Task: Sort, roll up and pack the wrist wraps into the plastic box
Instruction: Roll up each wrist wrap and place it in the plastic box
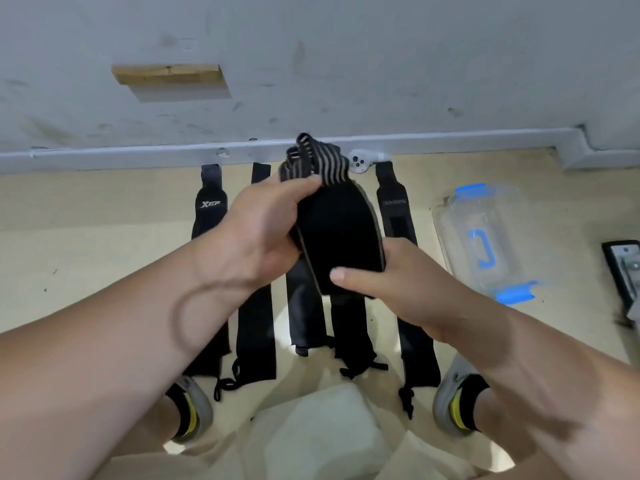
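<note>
Both hands hold one black wrist wrap [337,233] with grey stripes at its top end, lifted above the floor. My left hand [263,223] grips its upper left side near the striped end. My right hand [388,278] pinches its lower right corner. Several black wrist wraps lie flat in a row on the beige floor below: one marked XTEP [209,209] at the left, a plain one [256,334] beside it, two [349,327] under my hands, and one [398,216] at the right. The clear plastic box [485,237] with blue clips sits on the floor at the right.
A grey wall and its skirting [138,154] run across the back. A white controller [360,162] lies against the skirting. A black and metal object [623,268] is at the right edge. My two shoes [453,400] and a pale cushion [318,431] are at the bottom.
</note>
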